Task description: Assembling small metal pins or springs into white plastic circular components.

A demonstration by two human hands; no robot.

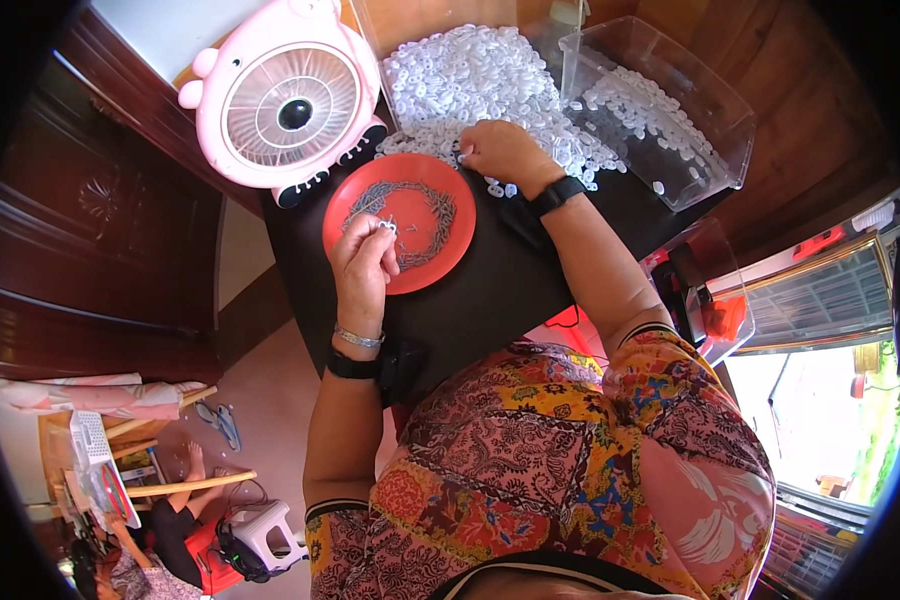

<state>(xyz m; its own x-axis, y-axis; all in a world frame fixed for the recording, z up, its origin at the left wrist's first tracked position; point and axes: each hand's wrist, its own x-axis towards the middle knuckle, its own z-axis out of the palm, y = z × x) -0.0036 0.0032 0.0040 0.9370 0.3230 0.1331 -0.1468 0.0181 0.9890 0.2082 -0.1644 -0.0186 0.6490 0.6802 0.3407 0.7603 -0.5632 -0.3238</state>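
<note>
My left hand [365,250] is closed in a pinch over a round red plate [458,250]. Between its fingertips sits a small white plastic piece [388,228], with what looks like a thin metal pin at it. Small grey metal pins or screws [438,205] lie in a ring on the plate. Farther off and to the right, my right hand [510,155] reaches to the near edge of a heap of small white oval plastic pieces with holes [475,75]. Its fingers are bent together; what they hold, if anything, is too small to make out.
A pink animal-shaped fan [288,105] stands at the table's far left. At the far right, a clear plastic bin [660,120] holds more white pieces. Everything rests on a black tabletop [470,320]. Another person's legs [192,480] show at lower left near a white stool [268,540].
</note>
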